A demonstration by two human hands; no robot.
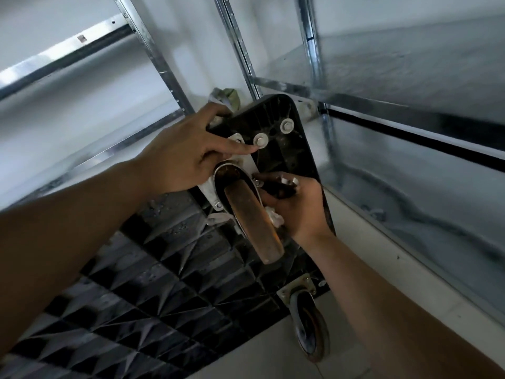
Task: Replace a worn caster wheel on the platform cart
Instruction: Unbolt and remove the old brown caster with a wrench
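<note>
Left hand (180,157) with forefinger (241,149) at a bolt (260,140), right hand (296,206) round small hardware (286,182) beside the caster wheel (252,217).

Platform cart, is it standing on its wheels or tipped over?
Tipped over: its ribbed underside faces the camera, and the caster wheel sticks out toward it.

Storeroom: galvanized slotted-angle shelving racks (236,47) against plain white walls (185,23).
</note>
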